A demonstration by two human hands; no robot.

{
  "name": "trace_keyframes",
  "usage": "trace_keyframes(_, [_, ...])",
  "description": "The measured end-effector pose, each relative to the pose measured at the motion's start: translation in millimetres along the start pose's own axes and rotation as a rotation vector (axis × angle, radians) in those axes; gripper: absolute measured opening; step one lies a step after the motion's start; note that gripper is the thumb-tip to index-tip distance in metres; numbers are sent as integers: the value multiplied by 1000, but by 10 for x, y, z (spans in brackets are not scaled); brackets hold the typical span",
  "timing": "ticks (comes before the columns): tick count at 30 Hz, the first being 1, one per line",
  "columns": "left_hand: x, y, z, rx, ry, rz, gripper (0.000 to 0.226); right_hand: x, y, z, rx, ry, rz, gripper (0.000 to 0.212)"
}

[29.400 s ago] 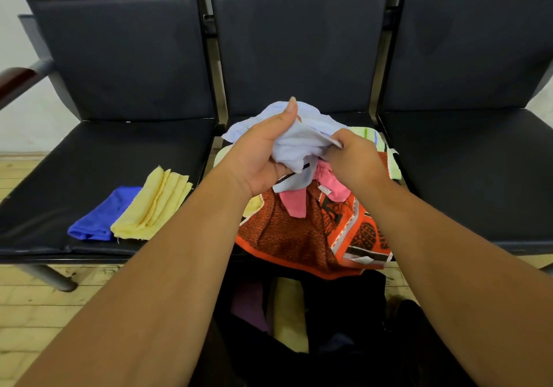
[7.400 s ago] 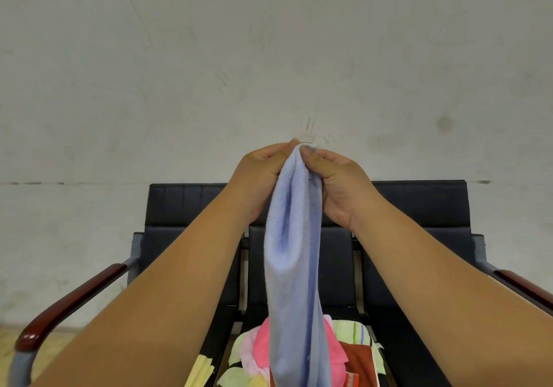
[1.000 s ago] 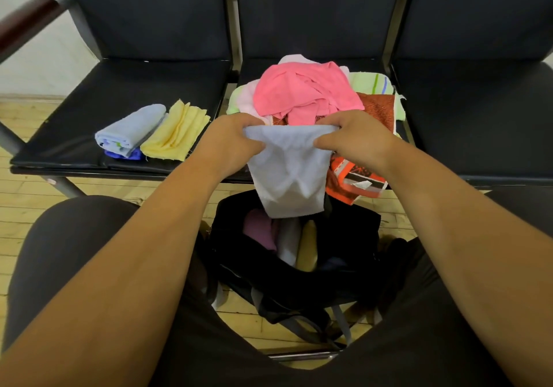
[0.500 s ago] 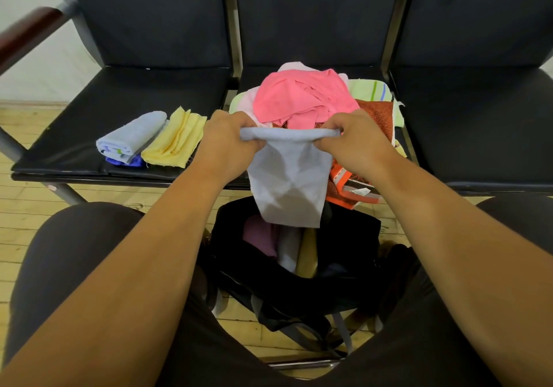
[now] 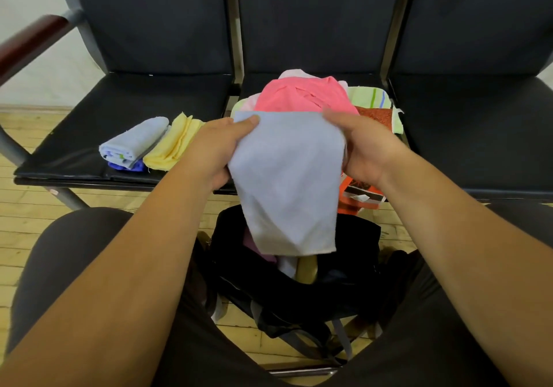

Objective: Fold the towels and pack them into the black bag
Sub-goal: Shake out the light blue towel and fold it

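- While the pale blue-grey cloth towel (image 5: 287,183) is gripped at its upper corners by the left hand (image 5: 214,150) and the right hand (image 5: 366,147), it hangs above the open black fabric bag (image 5: 356,261).
- Its side edges should be matched before the next fold is made.
- Even tension is advised, so that the halves are not skewed.
- Slack at the lower hem should be smoothed out.

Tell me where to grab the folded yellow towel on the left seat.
Grip the folded yellow cloth towel at its near end, from above and the right: layers lie stacked flat, and the rolled light-blue towel crowds its left side.
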State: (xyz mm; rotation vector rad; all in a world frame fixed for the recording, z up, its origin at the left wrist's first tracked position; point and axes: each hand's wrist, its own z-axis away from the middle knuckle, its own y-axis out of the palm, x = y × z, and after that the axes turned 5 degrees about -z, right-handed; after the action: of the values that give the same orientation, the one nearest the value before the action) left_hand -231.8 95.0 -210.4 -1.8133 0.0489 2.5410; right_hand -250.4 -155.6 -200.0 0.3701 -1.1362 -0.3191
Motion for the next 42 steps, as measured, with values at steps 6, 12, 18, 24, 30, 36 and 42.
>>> trace_keyframes(6, [46,-32,-119,178,-96,523,41,-105,59,67,280,277,90,60])
trace_keyframes(12, [224,66,-110,124,-217,444,46,-113,114,85,100,206,-63,37])
trace_keyframes(18, [251,220,8,522,-303,241,72,-7,28,45,31,128,-244,38])
trace_keyframes(24, [184,294,35,383,-105,192,52,92,-64,18,-7,54,-261,37])
trace_keyframes(30, [158,210,-134,157,30,44,40,95,-195,-27,-93,35,165,34])
trace_keyframes(36, [156,149,-107,186,67,-19,37,22,-272,-144,-270,-40,365,30])
trace_keyframes(42, [118,48,-121,112,210,-496,94,39,-238,-179,-78,-88,478,66])
